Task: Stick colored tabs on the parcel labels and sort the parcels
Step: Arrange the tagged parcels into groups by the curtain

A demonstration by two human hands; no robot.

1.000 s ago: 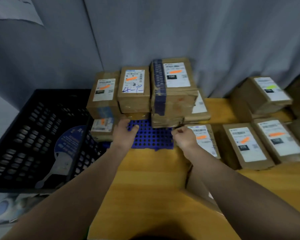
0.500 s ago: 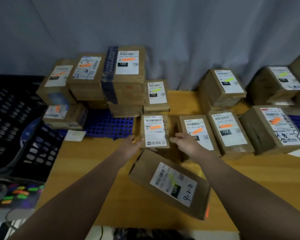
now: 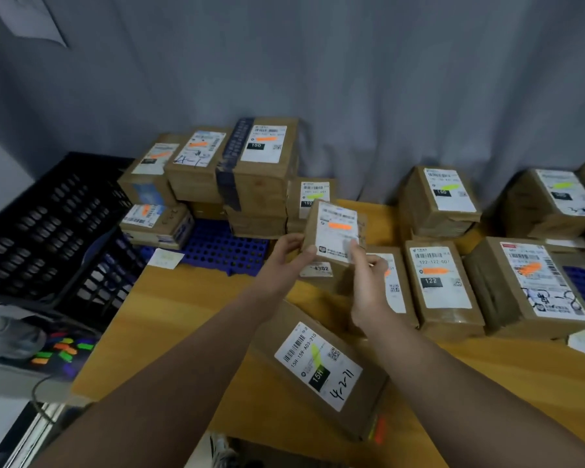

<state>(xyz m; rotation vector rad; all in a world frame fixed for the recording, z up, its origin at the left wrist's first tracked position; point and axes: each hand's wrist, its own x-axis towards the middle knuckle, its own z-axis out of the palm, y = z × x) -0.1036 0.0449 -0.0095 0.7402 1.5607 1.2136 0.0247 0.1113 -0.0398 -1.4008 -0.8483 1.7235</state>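
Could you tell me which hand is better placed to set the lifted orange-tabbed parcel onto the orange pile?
Probably the left hand: it grips the parcel on the side nearer the orange-tabbed stack.

The raised parcel (image 3: 313, 228) is brown cardboard; its white label (image 3: 338, 214) bears an orange tab (image 3: 340, 226). The nearest parcel (image 3: 368, 396), also brown, has a white label with a yellow-green tab (image 3: 313, 352) and a black block. The mat (image 3: 223, 248) is blue, patterned with round holes. The crate (image 3: 48, 224) is black with rows of slots. The table (image 3: 183, 315) is honey-yellow wood; the curtain (image 3: 352, 79) is grey.
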